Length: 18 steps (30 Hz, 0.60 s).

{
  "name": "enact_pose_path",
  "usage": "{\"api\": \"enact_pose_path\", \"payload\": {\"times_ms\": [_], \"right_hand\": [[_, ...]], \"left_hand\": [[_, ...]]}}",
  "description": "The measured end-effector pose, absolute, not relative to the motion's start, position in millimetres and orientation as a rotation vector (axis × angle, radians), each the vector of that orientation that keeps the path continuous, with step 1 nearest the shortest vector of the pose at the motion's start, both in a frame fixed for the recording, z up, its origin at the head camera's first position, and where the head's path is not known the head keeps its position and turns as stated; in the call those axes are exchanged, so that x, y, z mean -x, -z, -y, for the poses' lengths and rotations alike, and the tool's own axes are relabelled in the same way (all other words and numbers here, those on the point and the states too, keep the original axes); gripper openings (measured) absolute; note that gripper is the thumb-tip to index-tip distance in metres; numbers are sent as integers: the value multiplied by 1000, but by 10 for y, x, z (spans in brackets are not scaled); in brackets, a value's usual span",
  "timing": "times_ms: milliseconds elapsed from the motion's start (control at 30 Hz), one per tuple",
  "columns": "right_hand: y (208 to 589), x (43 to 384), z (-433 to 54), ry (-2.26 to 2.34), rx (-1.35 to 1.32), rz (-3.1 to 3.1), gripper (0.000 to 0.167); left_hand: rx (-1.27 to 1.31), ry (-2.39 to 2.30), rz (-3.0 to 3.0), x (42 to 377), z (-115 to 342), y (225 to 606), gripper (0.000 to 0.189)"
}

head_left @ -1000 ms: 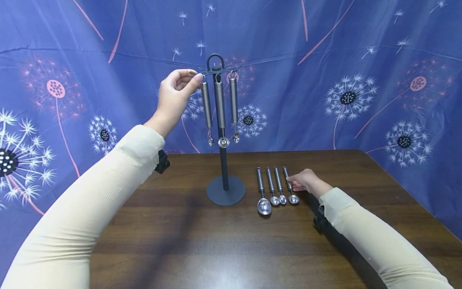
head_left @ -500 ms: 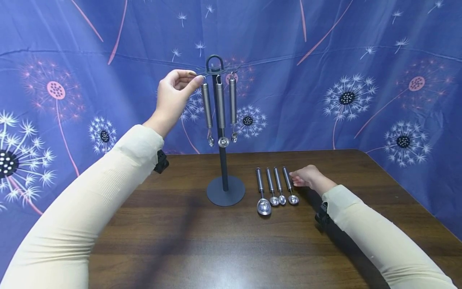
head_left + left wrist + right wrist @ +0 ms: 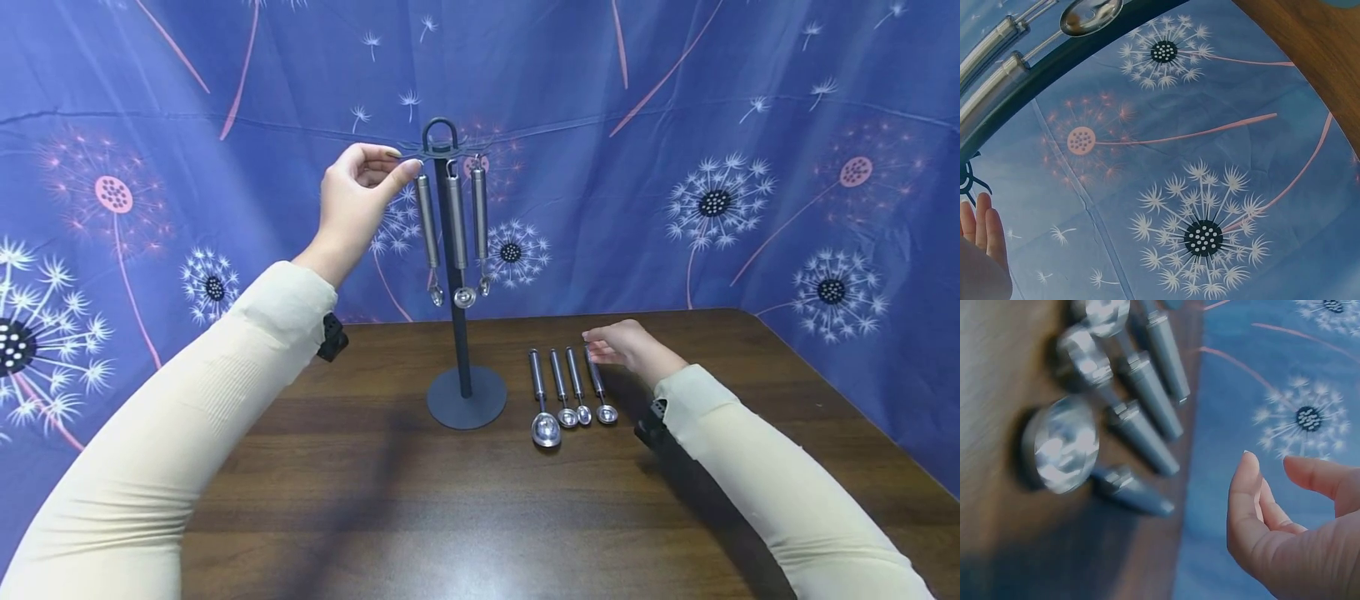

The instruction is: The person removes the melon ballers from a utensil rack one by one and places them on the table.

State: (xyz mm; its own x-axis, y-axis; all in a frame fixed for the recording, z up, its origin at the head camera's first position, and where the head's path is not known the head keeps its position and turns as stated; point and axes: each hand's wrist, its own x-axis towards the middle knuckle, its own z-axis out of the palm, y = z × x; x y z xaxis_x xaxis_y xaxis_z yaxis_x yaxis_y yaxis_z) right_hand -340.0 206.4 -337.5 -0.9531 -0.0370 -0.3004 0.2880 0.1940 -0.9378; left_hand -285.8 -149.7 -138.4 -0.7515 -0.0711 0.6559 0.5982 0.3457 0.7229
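Note:
My left hand [image 3: 351,204] is raised at the top of a black utensil stand [image 3: 467,398], its thumb and fingertips pinching one of the stand's hook arms. Several steel scoops hang below the hooks, among them a middle scoop [image 3: 457,221] and a right-hand scoop [image 3: 480,212]. In the left wrist view, hanging scoops [image 3: 994,87] cross the upper left corner. My right hand [image 3: 630,346] is at the handle end of the rightmost scoop [image 3: 606,413] on the table. The right wrist view shows its thumb and fingers apart, nothing between them.
To the left of that scoop lie more scoops in a row, bowls towards me; the leftmost scoop [image 3: 546,431] has the largest bowl. They rest on a brown wooden table [image 3: 360,500]. Behind it hangs a blue dandelion-patterned cloth [image 3: 600,208].
My right hand has shifted from the middle of the rightmost scoop's handle up to its far end. The left hand stays at the hook. Hanging scoops sway slightly.

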Motion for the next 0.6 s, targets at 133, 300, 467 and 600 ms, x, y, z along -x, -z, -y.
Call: {"api": "enact_pose_path", "payload": {"times_ms": [133,300,467,600], "right_hand": [[3181,3415,-1955,1891,-166,-2182,50],[2947,3398,-1806,2102,14,-2086,47],[2748,3380,-1641,2217,90,-2025,46],[2567,3349,-1508,2243,206,-2031,42]], "left_hand": [[451,1418,2030,2852,1481,1377,40],[438,1366,2059,2841,1469,1373,42],[434,1343,2067,2826,1457,1358,42],[439,1318,2103,2810,1466,1333,43]]}}
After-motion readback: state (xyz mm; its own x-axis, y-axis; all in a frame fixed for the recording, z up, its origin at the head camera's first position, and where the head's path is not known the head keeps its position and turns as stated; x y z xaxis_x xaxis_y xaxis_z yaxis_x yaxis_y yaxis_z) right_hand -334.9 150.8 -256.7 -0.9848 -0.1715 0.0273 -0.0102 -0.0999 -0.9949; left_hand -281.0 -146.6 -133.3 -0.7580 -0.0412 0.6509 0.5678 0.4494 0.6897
